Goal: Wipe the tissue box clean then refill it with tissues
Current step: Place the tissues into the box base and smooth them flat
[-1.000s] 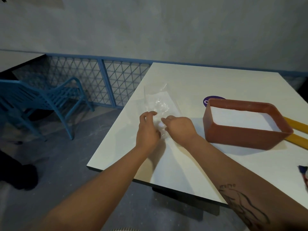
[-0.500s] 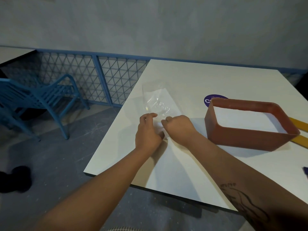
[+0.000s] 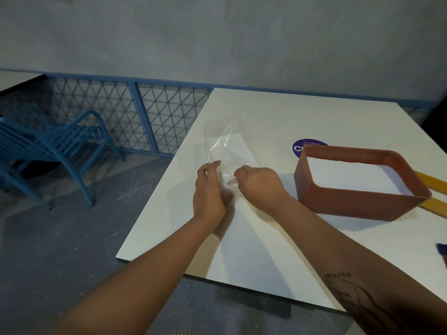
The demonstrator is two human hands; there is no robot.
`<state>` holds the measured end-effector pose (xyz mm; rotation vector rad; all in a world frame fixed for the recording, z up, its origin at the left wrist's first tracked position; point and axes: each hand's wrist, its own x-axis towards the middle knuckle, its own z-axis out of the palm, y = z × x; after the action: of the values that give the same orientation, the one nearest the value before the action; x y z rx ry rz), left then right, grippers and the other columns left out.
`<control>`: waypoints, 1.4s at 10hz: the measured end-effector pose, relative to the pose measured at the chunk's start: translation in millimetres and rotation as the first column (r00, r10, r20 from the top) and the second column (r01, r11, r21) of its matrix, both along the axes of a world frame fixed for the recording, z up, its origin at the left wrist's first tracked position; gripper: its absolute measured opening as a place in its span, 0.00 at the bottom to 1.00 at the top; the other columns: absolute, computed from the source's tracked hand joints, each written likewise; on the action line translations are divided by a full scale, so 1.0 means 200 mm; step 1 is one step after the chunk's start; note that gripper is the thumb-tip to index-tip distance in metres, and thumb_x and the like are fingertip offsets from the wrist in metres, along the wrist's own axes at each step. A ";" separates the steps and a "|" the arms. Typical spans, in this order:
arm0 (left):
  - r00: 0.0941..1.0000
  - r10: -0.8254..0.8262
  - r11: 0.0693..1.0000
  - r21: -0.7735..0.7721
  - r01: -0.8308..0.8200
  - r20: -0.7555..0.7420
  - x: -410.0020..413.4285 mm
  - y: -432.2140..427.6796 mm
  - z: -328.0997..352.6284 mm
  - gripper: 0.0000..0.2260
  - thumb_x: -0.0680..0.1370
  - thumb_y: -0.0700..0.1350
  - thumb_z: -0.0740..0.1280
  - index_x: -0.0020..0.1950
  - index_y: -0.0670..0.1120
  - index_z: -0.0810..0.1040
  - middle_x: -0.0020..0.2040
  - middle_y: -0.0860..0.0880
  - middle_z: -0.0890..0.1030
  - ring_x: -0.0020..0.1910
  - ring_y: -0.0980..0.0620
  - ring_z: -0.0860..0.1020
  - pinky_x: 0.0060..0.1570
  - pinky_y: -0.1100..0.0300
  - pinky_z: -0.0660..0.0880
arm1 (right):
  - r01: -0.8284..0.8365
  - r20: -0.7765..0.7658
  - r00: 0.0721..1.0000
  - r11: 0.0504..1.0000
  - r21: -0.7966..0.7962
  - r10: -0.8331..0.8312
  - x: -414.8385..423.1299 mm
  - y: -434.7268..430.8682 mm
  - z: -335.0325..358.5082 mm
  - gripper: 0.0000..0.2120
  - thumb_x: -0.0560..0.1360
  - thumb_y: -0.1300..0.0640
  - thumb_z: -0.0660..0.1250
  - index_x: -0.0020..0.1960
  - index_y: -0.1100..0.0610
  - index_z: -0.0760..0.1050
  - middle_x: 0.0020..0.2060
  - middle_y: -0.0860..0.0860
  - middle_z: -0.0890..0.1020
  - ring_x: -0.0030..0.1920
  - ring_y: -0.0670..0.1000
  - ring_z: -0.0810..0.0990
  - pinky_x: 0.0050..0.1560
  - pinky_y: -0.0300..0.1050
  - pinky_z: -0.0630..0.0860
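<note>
Clear plastic crinkles under my fingers: my right hand pinches the near end of the tissue pack, and my left hand curls round that same end from the other side, so both grip the wrapper. The pack lies flat on the desk close to its left edge, with its long axis running from my fingers toward the far edge. The tissue box stands to the right, apart from the pack and closer to my right hand, with its opening facing up and its long side lying across the desk. I judge nothing stands between pack and box. Past the box a purple sticker shows on the desk, and a yellow strip pokes out at the right edge. Off the desk to the left are a blue chair and a lattice railing.
</note>
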<state>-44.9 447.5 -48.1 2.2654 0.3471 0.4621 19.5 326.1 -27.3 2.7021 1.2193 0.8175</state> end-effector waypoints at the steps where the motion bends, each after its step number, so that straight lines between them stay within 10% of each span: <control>1: 1.000 -0.030 0.999 0.018 0.030 0.000 0.01 0.02 0.00 0.28 0.73 0.44 0.69 0.69 0.57 0.61 0.70 0.52 0.62 0.64 0.47 0.70 0.58 0.58 0.70 | 0.032 -0.047 0.998 0.999 0.033 -0.031 -0.01 -0.03 0.00 0.15 0.50 0.67 0.76 0.31 0.58 0.74 0.23 0.50 0.73 0.17 0.52 0.68 0.21 0.35 0.55; 3: 0.999 -0.051 0.994 0.098 0.052 -0.011 0.00 0.02 0.00 0.33 0.71 0.42 0.72 0.71 0.50 0.59 0.70 0.49 0.61 0.64 0.46 0.70 0.57 0.59 0.70 | -0.046 -0.087 0.994 0.973 0.227 0.067 -0.02 -0.07 0.01 0.02 0.61 0.62 0.67 0.31 0.58 0.75 0.25 0.51 0.76 0.21 0.54 0.74 0.20 0.37 0.66; 5: 0.996 -0.053 0.999 0.007 0.054 -0.074 -0.01 0.01 0.03 0.37 0.67 0.45 0.74 0.72 0.50 0.59 0.71 0.51 0.61 0.61 0.48 0.72 0.49 0.58 0.68 | -0.040 -0.040 0.998 0.999 0.006 0.040 -0.05 -0.06 0.00 0.15 0.58 0.51 0.68 0.42 0.58 0.80 0.31 0.50 0.80 0.34 0.54 0.77 0.27 0.39 0.64; 7: 0.995 -0.045 0.999 0.016 0.047 -0.085 -0.01 0.01 0.02 0.40 0.65 0.47 0.76 0.72 0.51 0.59 0.71 0.52 0.61 0.63 0.49 0.71 0.47 0.58 0.67 | 0.061 -0.001 0.998 0.987 -0.148 -0.062 -0.05 -0.03 0.00 0.11 0.52 0.60 0.75 0.33 0.55 0.78 0.24 0.48 0.74 0.30 0.51 0.75 0.27 0.38 0.56; 10: 0.999 0.009 0.991 -0.135 -0.015 -0.041 0.00 0.01 0.06 0.30 0.71 0.48 0.67 0.71 0.52 0.61 0.71 0.50 0.63 0.62 0.45 0.71 0.60 0.48 0.71 | 0.044 -0.076 0.997 0.989 0.144 -0.034 -0.07 -0.08 0.09 0.14 0.68 0.57 0.55 0.35 0.56 0.79 0.27 0.49 0.79 0.32 0.54 0.76 0.30 0.40 0.64; 14: 0.993 0.109 0.992 0.052 -0.111 0.044 -0.05 -0.12 0.10 0.51 0.62 0.54 0.78 0.76 0.47 0.52 0.76 0.46 0.54 0.74 0.44 0.54 0.70 0.48 0.56 | 0.012 -0.120 0.992 0.902 0.431 0.044 -0.29 -0.34 0.22 0.13 0.74 0.58 0.54 0.48 0.59 0.76 0.39 0.52 0.80 0.38 0.56 0.77 0.45 0.50 0.63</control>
<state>-54.8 422.6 -27.2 2.2936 0.4449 0.5801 -38.2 257.5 17.6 3.1408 1.2056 1.0430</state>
